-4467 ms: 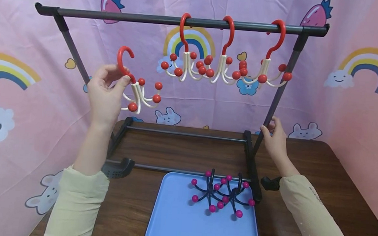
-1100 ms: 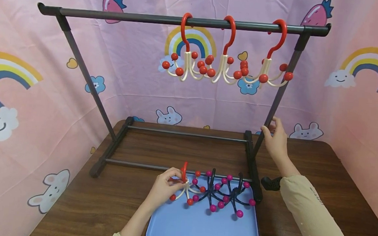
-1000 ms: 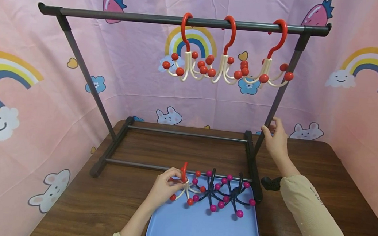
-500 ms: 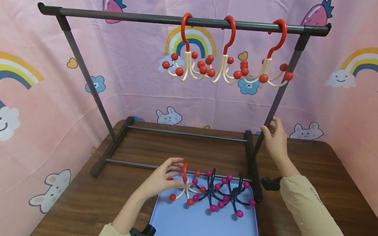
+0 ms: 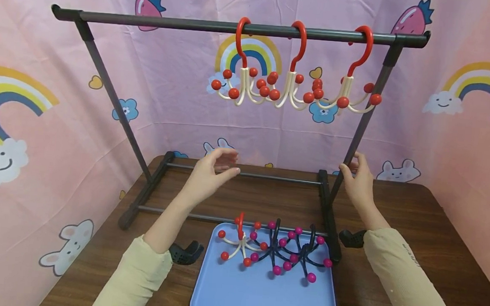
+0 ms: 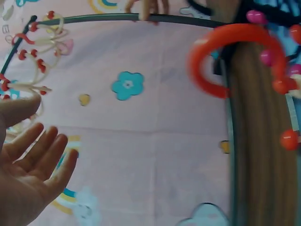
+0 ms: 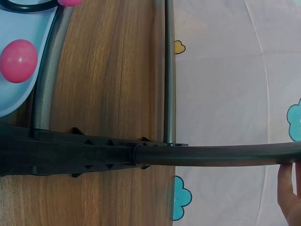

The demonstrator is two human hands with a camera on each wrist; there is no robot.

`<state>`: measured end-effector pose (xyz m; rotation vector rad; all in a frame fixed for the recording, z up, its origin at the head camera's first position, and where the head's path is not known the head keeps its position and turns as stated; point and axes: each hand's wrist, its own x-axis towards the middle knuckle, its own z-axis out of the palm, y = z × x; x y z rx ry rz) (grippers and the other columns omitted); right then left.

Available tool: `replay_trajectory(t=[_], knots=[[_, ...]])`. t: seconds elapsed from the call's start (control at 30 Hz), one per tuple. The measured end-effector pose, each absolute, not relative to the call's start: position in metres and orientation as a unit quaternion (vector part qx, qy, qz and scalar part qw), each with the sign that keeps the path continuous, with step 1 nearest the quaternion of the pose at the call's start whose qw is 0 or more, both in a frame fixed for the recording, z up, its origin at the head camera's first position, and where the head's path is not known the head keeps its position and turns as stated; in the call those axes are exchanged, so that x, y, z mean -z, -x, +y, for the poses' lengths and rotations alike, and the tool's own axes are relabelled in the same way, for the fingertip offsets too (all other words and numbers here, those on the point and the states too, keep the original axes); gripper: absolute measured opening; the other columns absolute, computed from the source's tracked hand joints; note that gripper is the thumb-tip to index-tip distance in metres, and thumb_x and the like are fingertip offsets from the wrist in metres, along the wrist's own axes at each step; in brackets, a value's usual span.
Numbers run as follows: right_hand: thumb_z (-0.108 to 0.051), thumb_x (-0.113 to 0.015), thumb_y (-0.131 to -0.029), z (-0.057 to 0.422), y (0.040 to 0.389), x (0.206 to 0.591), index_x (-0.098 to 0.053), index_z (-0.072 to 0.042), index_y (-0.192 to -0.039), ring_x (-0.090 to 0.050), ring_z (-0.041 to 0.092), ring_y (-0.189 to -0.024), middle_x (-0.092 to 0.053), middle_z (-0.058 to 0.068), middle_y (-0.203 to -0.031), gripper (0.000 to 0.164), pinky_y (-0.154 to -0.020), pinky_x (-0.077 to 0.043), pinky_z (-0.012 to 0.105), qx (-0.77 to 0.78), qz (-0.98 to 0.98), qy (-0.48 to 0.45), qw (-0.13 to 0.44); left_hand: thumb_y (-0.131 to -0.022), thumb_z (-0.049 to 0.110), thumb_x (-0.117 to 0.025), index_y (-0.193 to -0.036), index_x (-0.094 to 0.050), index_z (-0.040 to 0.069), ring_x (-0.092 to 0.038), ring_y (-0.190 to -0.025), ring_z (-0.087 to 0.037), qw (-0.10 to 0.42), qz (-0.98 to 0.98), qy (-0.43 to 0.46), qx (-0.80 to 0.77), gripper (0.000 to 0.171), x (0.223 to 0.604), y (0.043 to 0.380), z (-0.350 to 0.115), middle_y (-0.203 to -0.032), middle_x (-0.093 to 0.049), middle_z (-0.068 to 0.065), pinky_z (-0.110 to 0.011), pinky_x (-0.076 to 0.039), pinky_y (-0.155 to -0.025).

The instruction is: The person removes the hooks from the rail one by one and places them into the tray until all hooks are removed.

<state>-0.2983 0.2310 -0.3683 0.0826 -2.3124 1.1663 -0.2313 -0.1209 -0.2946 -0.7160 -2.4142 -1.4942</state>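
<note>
My left hand (image 5: 209, 176) is raised over the rack's base in the head view, thumb and fingers apart, holding nothing. Below it, a red-and-cream hanger with several ball-tipped arms (image 5: 243, 242) stands on the blue tray (image 5: 234, 299). Two similar black hangers with magenta balls, one in the middle (image 5: 274, 247) and one at the right (image 5: 304, 253), share that tray. On the right side, my right hand (image 5: 359, 184) grips the rack's right post (image 5: 362, 128). Three red-and-cream hangers, the left one (image 5: 243, 79), the middle one (image 5: 291, 82) and the right one (image 5: 347, 86), hang from the top bar (image 5: 160, 22).
The rack's base bars, front (image 5: 206, 217) and rear (image 5: 277, 178), lie on the wooden table (image 5: 233, 197). The left post (image 5: 112, 94) slants up to the top bar. A patterned curtain (image 5: 180, 96) stands close behind and on both sides.
My left hand held a red-and-cream hanger near the left post, then lowered it onto the tray. It has let go and risen. My right hand stays on the right post.
</note>
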Motion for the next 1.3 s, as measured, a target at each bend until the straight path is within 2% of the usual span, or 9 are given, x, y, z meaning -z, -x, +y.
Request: replay_trajectory(t=[0.07, 0.3, 0.57, 0.77, 0.9, 1.13, 1.3], knots=[[-0.018, -0.051, -0.085, 0.231, 0.298, 0.369, -0.04, -0.009, -0.115, -0.053, 0.036, -0.092, -0.056, 0.022, -0.1, 0.034, -0.073, -0.043, 0.05, -0.434, -0.858, -0.031, 0.272, -0.08, 0.013, -0.058, -0.111, -0.049, 0.002, -0.049, -0.1, -0.023, 0.13, -0.819, 0.235, 0.507, 0.034, 0.275, 0.227, -0.117, -0.105, -0.053, -0.011, -0.038, -0.041, -0.085], [-0.018, -0.051, -0.085, 0.231, 0.298, 0.369, -0.039, -0.009, -0.116, -0.052, 0.037, -0.093, -0.056, 0.022, -0.1, 0.034, -0.074, -0.042, 0.05, -0.431, -0.861, -0.027, 0.27, -0.08, 0.027, -0.059, -0.102, -0.056, 0.013, -0.052, -0.089, -0.004, 0.218, -0.809, 0.225, 0.497, 0.027, 0.249, 0.259, -0.122, -0.096, -0.058, 0.002, -0.026, -0.043, -0.079], [-0.018, -0.052, -0.085, 0.231, 0.298, 0.369, -0.04, -0.009, -0.115, -0.053, 0.036, -0.091, -0.057, 0.021, -0.098, 0.034, -0.073, -0.042, 0.049, -0.431, -0.859, -0.028, 0.275, -0.081, 0.013, -0.057, -0.101, -0.055, -0.001, -0.053, -0.088, -0.014, 0.261, -0.771, 0.22, 0.537, 0.024, 0.191, 0.245, -0.111, -0.096, -0.057, -0.011, -0.027, -0.044, -0.079], [-0.017, -0.053, -0.084, 0.231, 0.298, 0.37, -0.041, -0.011, -0.115, -0.054, 0.034, -0.09, -0.058, 0.021, -0.098, 0.033, -0.073, -0.043, 0.048, -0.431, -0.857, -0.031, 0.28, -0.081, 0.011, -0.057, -0.104, -0.052, -0.002, -0.051, -0.09, -0.016, 0.273, -0.763, 0.202, 0.549, 0.027, 0.164, 0.246, -0.103, -0.099, -0.054, -0.012, -0.024, -0.043, -0.079], [-0.018, -0.052, -0.085, 0.231, 0.299, 0.369, -0.04, -0.01, -0.116, -0.054, 0.035, -0.091, -0.057, 0.022, -0.099, 0.034, -0.074, -0.043, 0.049, -0.431, -0.856, -0.036, 0.282, -0.08, 0.013, -0.057, -0.11, -0.049, 0.002, -0.05, -0.094, -0.016, 0.271, -0.772, 0.175, 0.547, 0.033, 0.147, 0.258, -0.099, -0.104, -0.052, -0.011, -0.023, -0.042, -0.08], [-0.016, -0.052, -0.084, 0.231, 0.298, 0.37, -0.04, -0.01, -0.116, -0.053, 0.036, -0.091, -0.056, 0.022, -0.099, 0.035, -0.073, -0.042, 0.049, -0.43, -0.858, -0.034, 0.279, -0.08, 0.015, -0.059, -0.113, -0.049, 0.01, -0.049, -0.094, -0.014, 0.223, -0.757, 0.127, 0.601, 0.035, 0.131, 0.286, -0.1, -0.106, -0.048, -0.005, -0.025, -0.043, -0.075], [-0.019, -0.051, -0.085, 0.231, 0.298, 0.37, -0.039, -0.01, -0.117, -0.053, 0.036, -0.092, -0.056, 0.022, -0.1, 0.036, -0.073, -0.042, 0.05, -0.43, -0.859, -0.037, 0.277, -0.08, 0.02, -0.058, -0.11, -0.052, 0.01, -0.046, -0.096, -0.012, 0.189, -0.769, 0.135, 0.595, 0.032, 0.12, 0.297, -0.101, -0.105, -0.05, -0.003, -0.024, -0.04, -0.08]])
